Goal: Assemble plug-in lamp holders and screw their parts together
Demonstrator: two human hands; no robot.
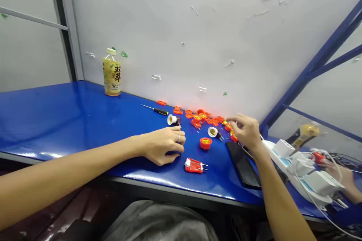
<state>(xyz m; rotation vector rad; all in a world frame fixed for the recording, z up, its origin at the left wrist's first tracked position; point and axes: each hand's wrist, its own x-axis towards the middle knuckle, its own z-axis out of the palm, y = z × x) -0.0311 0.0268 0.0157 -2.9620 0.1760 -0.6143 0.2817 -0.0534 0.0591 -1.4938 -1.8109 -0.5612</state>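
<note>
- Phone [243, 165] lies flat on the table [85, 128], beside R forearm; I take it as landmark.
- R hand [245, 131] is just beyond phone's far end, fingers half bent downward at the red/gold bits [233, 137], prob. b/c such small pieces need fingertips; cannot tell if it grips any.
- L hand [165, 145] rests left of phone, fingers curled in; cannot tell if smth. is under them. Maybe this only steadies the arm.
- Plug base [194, 166] is left of phone, btw. it and L hand, hollow side up, pins toward phone; prob. so its inside is easy to reach.
- Red cup [206, 143] stands alone, left of phone, mouth up.
- Red parts [197, 118] are heaped beyond phone, to its left, near the wall, prob. as stock w/in reach.
- Screwdriver [160, 111] lies farther left of phone, handle toward the parts, seemingly set aside.
- Bottle [112, 77] is far left of phone, prob. kept out of the way.
</note>
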